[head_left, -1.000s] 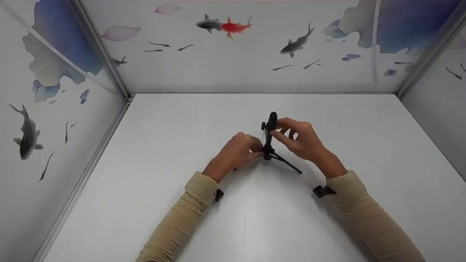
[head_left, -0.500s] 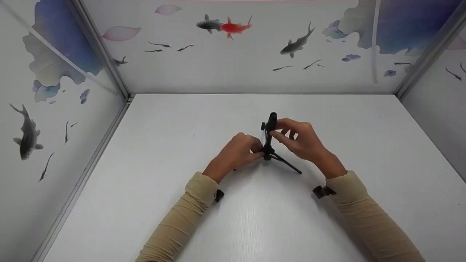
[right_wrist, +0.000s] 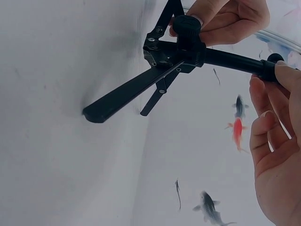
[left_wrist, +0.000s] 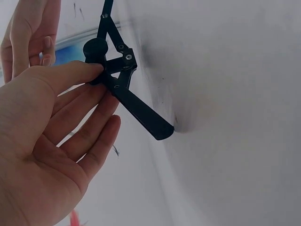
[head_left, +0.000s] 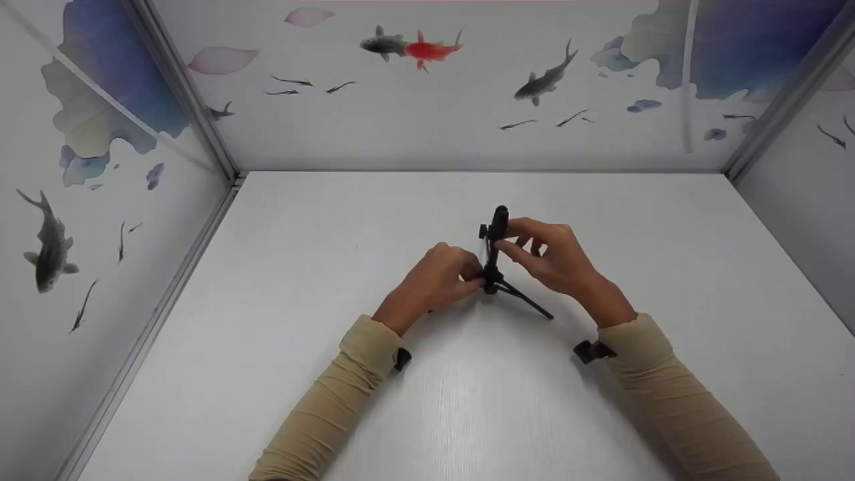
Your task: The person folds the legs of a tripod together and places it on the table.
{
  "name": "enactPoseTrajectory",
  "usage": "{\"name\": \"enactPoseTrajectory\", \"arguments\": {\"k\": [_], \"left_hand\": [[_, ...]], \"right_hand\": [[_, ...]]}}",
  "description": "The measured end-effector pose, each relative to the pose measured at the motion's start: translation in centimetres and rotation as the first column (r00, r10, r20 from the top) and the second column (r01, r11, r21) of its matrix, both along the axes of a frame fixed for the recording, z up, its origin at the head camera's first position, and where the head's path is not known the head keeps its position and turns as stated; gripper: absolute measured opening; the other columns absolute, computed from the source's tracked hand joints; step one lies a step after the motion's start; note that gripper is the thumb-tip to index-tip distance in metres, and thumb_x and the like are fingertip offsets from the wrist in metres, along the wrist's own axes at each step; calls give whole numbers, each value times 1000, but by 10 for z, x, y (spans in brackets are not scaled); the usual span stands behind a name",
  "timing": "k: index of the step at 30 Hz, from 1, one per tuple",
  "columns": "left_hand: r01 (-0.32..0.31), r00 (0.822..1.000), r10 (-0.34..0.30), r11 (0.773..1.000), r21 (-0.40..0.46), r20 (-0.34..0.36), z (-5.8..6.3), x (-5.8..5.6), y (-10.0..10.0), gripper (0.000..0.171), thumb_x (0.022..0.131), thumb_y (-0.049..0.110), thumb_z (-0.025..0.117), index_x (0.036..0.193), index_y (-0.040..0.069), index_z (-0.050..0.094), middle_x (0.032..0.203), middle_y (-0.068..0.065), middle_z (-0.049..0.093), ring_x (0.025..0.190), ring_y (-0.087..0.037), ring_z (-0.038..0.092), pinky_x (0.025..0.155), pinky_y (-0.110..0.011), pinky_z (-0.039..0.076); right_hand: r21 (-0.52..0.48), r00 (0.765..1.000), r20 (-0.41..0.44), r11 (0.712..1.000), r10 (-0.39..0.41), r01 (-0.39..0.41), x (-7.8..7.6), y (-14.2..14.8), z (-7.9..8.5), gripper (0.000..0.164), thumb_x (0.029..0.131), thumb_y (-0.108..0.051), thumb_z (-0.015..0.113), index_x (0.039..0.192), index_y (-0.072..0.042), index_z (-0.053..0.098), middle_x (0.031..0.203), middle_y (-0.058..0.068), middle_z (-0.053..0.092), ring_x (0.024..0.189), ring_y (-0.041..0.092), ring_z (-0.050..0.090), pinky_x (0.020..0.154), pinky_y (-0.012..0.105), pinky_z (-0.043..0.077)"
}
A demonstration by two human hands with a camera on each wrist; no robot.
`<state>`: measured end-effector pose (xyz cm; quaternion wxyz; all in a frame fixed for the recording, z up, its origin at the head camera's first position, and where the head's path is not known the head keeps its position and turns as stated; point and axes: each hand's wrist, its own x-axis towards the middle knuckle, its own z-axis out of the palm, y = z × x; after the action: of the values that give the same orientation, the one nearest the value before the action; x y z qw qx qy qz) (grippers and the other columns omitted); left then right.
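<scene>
A small black tripod (head_left: pixel 492 270) stands upright on the white table, legs spread. My left hand (head_left: pixel 434 277) pinches its hub low down, where the legs join, between thumb and fingers. In the left wrist view a round black knob (left_wrist: pixel 95 48) sits just above that thumb. Higher up, my right hand (head_left: pixel 551 257) holds the upper column with thumb and fingertips, below the rounded black top (head_left: pixel 501 215). The right wrist view shows a flat leg (right_wrist: pixel 124 94) and the slim column (right_wrist: pixel 233 61) running to that grip. In the head view, my left hand mostly hides one leg.
The white table (head_left: pixel 320 234) extends around the tripod. White panels with painted fish (head_left: pixel 434 51) and leaves enclose the back and sides, joined by grey metal corner posts (head_left: pixel 194 87). Small black wrist cameras (head_left: pixel 593 351) sit at both tan cuffs.
</scene>
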<state>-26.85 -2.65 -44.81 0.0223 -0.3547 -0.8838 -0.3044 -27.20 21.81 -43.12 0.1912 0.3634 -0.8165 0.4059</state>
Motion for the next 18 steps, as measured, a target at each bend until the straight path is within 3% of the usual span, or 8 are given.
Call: {"name": "enactPoseTrajectory", "arguments": {"k": [18], "left_hand": [[3,1000,-3,1000,0,-15,0,-1,0,12,98,18,79,106,14,87,90,6,85,87,-2,77,86,-30,58]], "right_hand": [[3,1000,-15,1000,9,-9,-1,1,0,28,100,-12,79,128,-19,79,110,-4,84,84,10,74,65,18,52]]}}
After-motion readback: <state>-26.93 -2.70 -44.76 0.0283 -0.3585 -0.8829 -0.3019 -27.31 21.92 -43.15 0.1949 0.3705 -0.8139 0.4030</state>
